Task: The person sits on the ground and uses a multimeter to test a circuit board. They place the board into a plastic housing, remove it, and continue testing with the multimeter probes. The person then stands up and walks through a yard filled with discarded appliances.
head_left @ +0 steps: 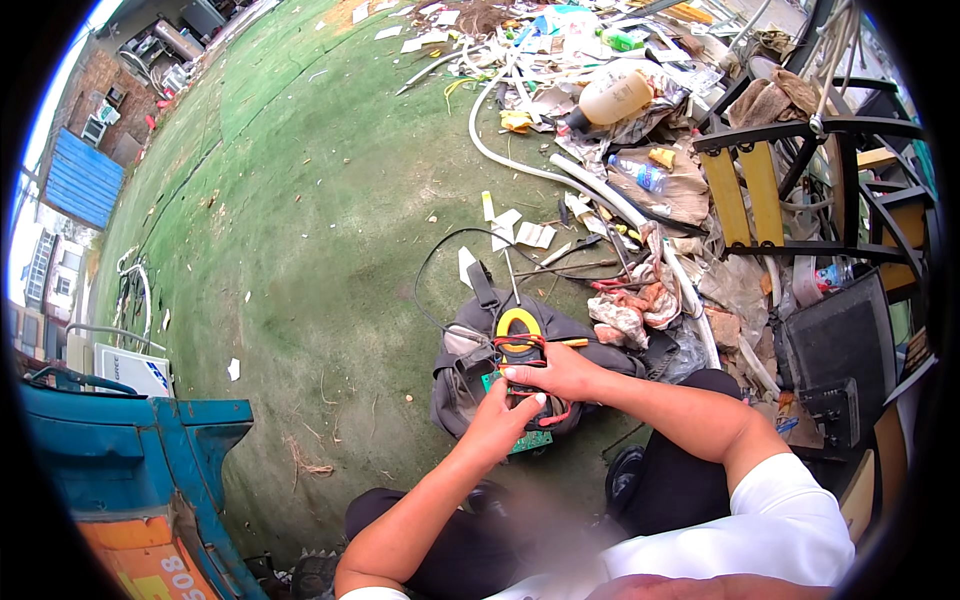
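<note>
A clamp meter (519,338) with a yellow-orange jaw and a dark body is held up in front of me, its jaw pointing away. Red test leads (556,412) loop around its body. My right hand (556,374) closes on the meter from the right side, thumb across its face. From the lower left, my left hand (497,424) grips the lower part, its fingers bent near the leads. Below the meter a green circuit board (531,441) shows in part. Under all this lies a dark backpack (592,352); my hands hide part of it.
A rubbish heap with a white hose (484,141), a large bottle (612,98) and rags (640,304) spreads to the right. A black metal frame with yellow slats (744,196) stands there. At the left is a blue-and-orange machine (130,440). Green matting (310,230) covers the ground.
</note>
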`<move>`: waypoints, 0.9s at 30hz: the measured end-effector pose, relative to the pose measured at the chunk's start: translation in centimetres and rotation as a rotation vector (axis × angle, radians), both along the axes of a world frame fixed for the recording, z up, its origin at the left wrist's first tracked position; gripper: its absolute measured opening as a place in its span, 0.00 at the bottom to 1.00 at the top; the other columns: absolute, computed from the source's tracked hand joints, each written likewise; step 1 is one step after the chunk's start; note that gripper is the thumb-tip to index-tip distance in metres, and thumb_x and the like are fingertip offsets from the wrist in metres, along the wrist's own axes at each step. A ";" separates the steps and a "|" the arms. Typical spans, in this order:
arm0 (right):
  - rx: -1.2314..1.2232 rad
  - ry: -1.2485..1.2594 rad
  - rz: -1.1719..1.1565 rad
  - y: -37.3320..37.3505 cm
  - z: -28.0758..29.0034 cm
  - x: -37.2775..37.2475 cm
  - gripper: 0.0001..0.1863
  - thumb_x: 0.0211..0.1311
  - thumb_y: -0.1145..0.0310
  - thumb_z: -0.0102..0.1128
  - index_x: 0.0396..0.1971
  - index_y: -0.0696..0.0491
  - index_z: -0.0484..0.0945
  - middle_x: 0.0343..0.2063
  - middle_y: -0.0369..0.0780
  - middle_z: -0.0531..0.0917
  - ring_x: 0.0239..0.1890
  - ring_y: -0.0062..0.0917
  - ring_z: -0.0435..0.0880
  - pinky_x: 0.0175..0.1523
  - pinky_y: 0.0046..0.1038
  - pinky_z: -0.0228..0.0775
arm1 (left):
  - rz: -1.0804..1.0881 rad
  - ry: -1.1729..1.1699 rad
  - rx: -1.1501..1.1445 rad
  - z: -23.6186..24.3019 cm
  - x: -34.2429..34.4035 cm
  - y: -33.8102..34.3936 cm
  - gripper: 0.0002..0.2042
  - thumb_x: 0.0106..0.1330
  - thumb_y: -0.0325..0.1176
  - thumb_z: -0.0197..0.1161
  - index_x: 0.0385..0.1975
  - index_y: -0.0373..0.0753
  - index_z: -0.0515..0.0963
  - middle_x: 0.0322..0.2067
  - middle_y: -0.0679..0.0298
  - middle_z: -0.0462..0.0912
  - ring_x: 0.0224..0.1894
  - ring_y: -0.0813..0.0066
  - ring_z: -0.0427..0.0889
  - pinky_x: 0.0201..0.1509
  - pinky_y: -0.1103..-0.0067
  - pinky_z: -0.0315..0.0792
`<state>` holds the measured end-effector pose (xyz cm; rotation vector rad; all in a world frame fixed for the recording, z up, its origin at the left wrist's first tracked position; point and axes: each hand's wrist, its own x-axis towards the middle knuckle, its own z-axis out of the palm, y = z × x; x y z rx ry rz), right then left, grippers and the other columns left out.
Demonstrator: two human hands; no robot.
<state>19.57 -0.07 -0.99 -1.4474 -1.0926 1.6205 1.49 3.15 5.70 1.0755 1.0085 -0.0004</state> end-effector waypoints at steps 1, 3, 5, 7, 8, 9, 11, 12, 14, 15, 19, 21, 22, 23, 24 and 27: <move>0.001 -0.005 -0.002 0.0 0.1 0.1 0.27 0.66 0.46 0.65 0.54 0.53 0.82 0.42 0.40 0.88 0.44 0.23 0.84 0.53 0.31 0.74 | -0.005 0.009 -0.006 0.2 0.1 0.1 0.32 0.70 0.46 0.64 0.68 0.37 0.62 0.57 0.58 0.78 0.57 0.68 0.77 0.53 0.64 0.73; -0.009 -0.012 0.008 0.0 -0.1 0.1 0.27 0.66 0.46 0.65 0.54 0.53 0.82 0.42 0.40 0.88 0.44 0.23 0.84 0.53 0.31 0.74 | -0.008 0.015 -0.011 0.0 0.1 0.0 0.32 0.70 0.46 0.64 0.68 0.37 0.62 0.58 0.58 0.78 0.57 0.67 0.76 0.53 0.64 0.74; -0.016 -0.018 0.017 0.0 0.1 0.1 0.27 0.66 0.47 0.64 0.54 0.53 0.82 0.42 0.40 0.88 0.44 0.23 0.84 0.53 0.31 0.74 | -0.010 0.019 -0.012 -0.1 0.0 0.0 0.32 0.70 0.46 0.64 0.68 0.37 0.61 0.58 0.57 0.78 0.58 0.67 0.76 0.53 0.64 0.74; -0.022 -0.022 0.026 0.1 0.6 0.0 0.27 0.67 0.47 0.64 0.54 0.53 0.82 0.42 0.40 0.88 0.44 0.23 0.84 0.53 0.31 0.74 | -0.011 0.021 -0.008 -0.2 -0.1 0.1 0.32 0.70 0.46 0.64 0.68 0.37 0.61 0.58 0.57 0.78 0.58 0.67 0.76 0.53 0.64 0.74; -0.017 -0.022 0.023 0.1 0.6 0.1 0.27 0.67 0.47 0.64 0.54 0.53 0.82 0.43 0.40 0.88 0.44 0.23 0.84 0.53 0.31 0.74 | -0.011 0.022 -0.010 -0.1 -0.1 0.1 0.32 0.70 0.46 0.64 0.68 0.37 0.61 0.58 0.57 0.78 0.58 0.67 0.76 0.53 0.64 0.74; -0.013 -0.021 0.020 0.1 0.6 0.1 0.27 0.67 0.48 0.64 0.54 0.53 0.82 0.43 0.40 0.88 0.44 0.23 0.84 0.53 0.31 0.74 | -0.011 0.022 -0.011 -0.1 0.0 0.1 0.32 0.70 0.46 0.64 0.68 0.37 0.61 0.58 0.57 0.78 0.58 0.67 0.76 0.53 0.64 0.74; -0.013 -0.023 0.021 0.1 0.6 0.1 0.26 0.67 0.48 0.64 0.54 0.53 0.82 0.43 0.40 0.88 0.45 0.23 0.84 0.53 0.31 0.74 | -0.009 0.018 -0.010 -0.1 0.0 0.1 0.32 0.70 0.46 0.64 0.68 0.37 0.61 0.58 0.57 0.78 0.58 0.67 0.76 0.53 0.64 0.73; -0.018 -0.025 0.024 0.1 0.7 0.1 0.26 0.67 0.48 0.64 0.54 0.53 0.82 0.43 0.40 0.88 0.45 0.23 0.84 0.53 0.31 0.74 | -0.008 0.013 -0.007 0.0 0.0 0.1 0.32 0.70 0.46 0.64 0.68 0.37 0.61 0.58 0.58 0.78 0.58 0.67 0.76 0.53 0.64 0.73; -0.023 -0.025 0.025 0.2 0.8 0.1 0.26 0.67 0.49 0.64 0.54 0.54 0.82 0.43 0.40 0.88 0.45 0.23 0.84 0.54 0.31 0.74 | -0.005 0.003 -0.001 0.0 0.0 0.0 0.32 0.70 0.46 0.64 0.68 0.37 0.61 0.58 0.58 0.78 0.58 0.68 0.76 0.53 0.64 0.73; -0.023 -0.022 0.023 0.2 0.8 0.1 0.26 0.67 0.49 0.64 0.54 0.54 0.82 0.43 0.40 0.88 0.45 0.23 0.84 0.54 0.31 0.74 | -0.003 -0.001 0.002 -0.1 0.0 0.0 0.32 0.70 0.46 0.64 0.68 0.37 0.61 0.58 0.58 0.78 0.58 0.68 0.76 0.53 0.65 0.73; -0.008 -0.002 0.012 0.1 0.4 0.0 0.26 0.67 0.50 0.64 0.55 0.54 0.81 0.44 0.40 0.87 0.46 0.23 0.84 0.54 0.31 0.74 | -0.014 0.019 0.001 -0.2 0.0 0.1 0.32 0.70 0.46 0.64 0.68 0.37 0.62 0.57 0.58 0.78 0.57 0.69 0.77 0.52 0.66 0.73; 0.005 0.002 0.012 0.1 0.2 0.1 0.26 0.67 0.50 0.64 0.55 0.54 0.81 0.44 0.40 0.87 0.46 0.23 0.84 0.54 0.31 0.74 | -0.013 0.009 0.015 -0.3 0.0 0.0 0.32 0.70 0.46 0.64 0.68 0.37 0.62 0.57 0.59 0.78 0.56 0.69 0.77 0.52 0.66 0.73; 0.011 0.004 0.012 0.1 0.1 0.1 0.26 0.67 0.50 0.64 0.55 0.54 0.81 0.44 0.40 0.87 0.46 0.22 0.84 0.54 0.31 0.74 | -0.013 0.003 0.021 -0.3 0.1 0.0 0.32 0.70 0.46 0.64 0.68 0.37 0.62 0.57 0.59 0.79 0.56 0.69 0.77 0.52 0.67 0.73; 0.008 0.009 0.012 0.1 0.1 0.1 0.26 0.67 0.50 0.64 0.55 0.54 0.81 0.44 0.40 0.87 0.46 0.22 0.83 0.54 0.31 0.74 | -0.009 -0.004 0.026 -0.3 0.1 0.0 0.32 0.70 0.46 0.64 0.68 0.37 0.62 0.57 0.59 0.79 0.56 0.69 0.77 0.51 0.67 0.73; 0.006 0.013 0.012 0.1 0.1 0.1 0.26 0.67 0.50 0.64 0.55 0.54 0.81 0.44 0.40 0.87 0.46 0.22 0.83 0.54 0.31 0.74 | -0.005 -0.012 0.030 -0.4 0.1 -0.1 0.32 0.70 0.46 0.64 0.68 0.37 0.62 0.57 0.59 0.79 0.56 0.69 0.77 0.51 0.67 0.73; -0.003 0.006 0.016 0.1 0.5 0.1 0.26 0.67 0.50 0.64 0.54 0.55 0.81 0.44 0.40 0.87 0.46 0.22 0.83 0.54 0.31 0.74 | 0.005 -0.025 0.048 -0.7 0.0 -0.2 0.32 0.70 0.46 0.64 0.68 0.37 0.62 0.56 0.59 0.79 0.56 0.70 0.77 0.51 0.67 0.73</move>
